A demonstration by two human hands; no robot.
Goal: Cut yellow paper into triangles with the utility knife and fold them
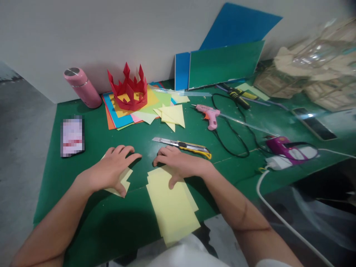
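Note:
My left hand [112, 168] lies palm down on a small folded pale yellow paper piece [124, 181] on the green table mat [83, 207], fingers curled loosely over it. My right hand [178, 163] rests flat on the top end of a stack of pale yellow paper strips [172, 209] that runs toward the table's near edge, thumb pressing on the paper. A yellow and silver utility knife [182, 145] lies just beyond the right fingertips.
A red paper crown [128, 91] sits on coloured sheets [122, 115] at the back, beside yellow triangles [171, 115]. Pink bottle [82, 88] and a phone [72, 136] at left. Pink glue gun [209, 115], purple glue gun [283, 148], cables and leaning blue and green boards [225, 63] at right.

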